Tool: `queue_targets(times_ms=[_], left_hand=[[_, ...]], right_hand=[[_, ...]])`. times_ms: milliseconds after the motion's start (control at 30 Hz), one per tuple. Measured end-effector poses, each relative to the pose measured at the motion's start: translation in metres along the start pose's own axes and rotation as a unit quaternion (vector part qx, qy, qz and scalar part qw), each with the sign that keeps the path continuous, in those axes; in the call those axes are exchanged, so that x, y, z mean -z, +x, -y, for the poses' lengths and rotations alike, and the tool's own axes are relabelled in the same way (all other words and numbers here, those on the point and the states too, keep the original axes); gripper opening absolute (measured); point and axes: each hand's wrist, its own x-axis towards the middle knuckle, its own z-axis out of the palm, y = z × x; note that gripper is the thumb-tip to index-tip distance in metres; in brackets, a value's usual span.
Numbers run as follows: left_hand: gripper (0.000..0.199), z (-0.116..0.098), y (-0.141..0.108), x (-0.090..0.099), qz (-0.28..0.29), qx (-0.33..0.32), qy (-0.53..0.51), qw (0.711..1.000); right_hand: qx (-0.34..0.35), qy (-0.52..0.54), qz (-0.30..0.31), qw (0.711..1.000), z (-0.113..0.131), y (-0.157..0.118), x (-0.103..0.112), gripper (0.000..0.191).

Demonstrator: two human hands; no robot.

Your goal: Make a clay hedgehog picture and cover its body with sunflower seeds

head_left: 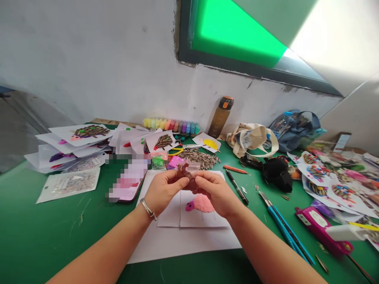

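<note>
Both hands meet over white paper, pinching a crumpled brown clay packet [187, 176] between thumbs and fingers. My left hand [166, 188], with a silver bracelet at its wrist, grips the packet's left side. My right hand [217, 191] has its right side. Just beneath lies a sheet with a clay animal [201, 203], its body pink and its head purple, partly covered by my right hand. Beyond my hands are a green clay packet [159, 161], a purple clay packet [175, 162] and a heap of striped sunflower seeds [199, 157].
A phone [130, 179] and stacked hedgehog pictures [74, 144] are on the left. A brown bottle [220, 117] stands by the wall. Right of the paper lie a pen [237, 185], blue-handled cutters [286, 227] and a magenta glue gun [322, 230]. More seed pictures [316, 173] fill the far right.
</note>
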Motion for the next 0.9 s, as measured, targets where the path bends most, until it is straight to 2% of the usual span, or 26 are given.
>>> queue_targets(times_ms=[167, 367, 567, 700, 800, 900], left_hand=[[0.023, 0.007, 0.001, -0.001, -0.008, 0.000, 0.043, 0.999], [0.024, 0.012, 0.002, -0.001, 0.017, 0.020, 0.062, 0.998], [0.025, 0.013, 0.002, -0.002, 0.031, 0.031, 0.065, 0.997], [0.026, 0.009, -0.001, -0.004, 0.059, 0.062, 0.011, 0.996], [0.028, 0.006, -0.002, -0.007, 0.070, 0.072, -0.005, 0.995], [0.027, 0.003, -0.001, -0.008, 0.053, 0.046, 0.040, 0.997]], right_hand=[[0.014, -0.065, -0.028, 0.997, -0.006, -0.007, 0.000, 0.017], [-0.050, 0.008, -0.055, 0.997, -0.010, -0.010, -0.002, 0.022], [-0.056, 0.030, -0.028, 0.998, -0.007, -0.010, 0.002, 0.022], [-0.041, 0.031, 0.001, 0.999, -0.005, -0.011, 0.004, 0.022], [-0.039, 0.028, -0.014, 0.999, -0.005, -0.012, 0.004, 0.025], [-0.047, 0.036, -0.018, 0.998, -0.005, -0.013, 0.003, 0.024]])
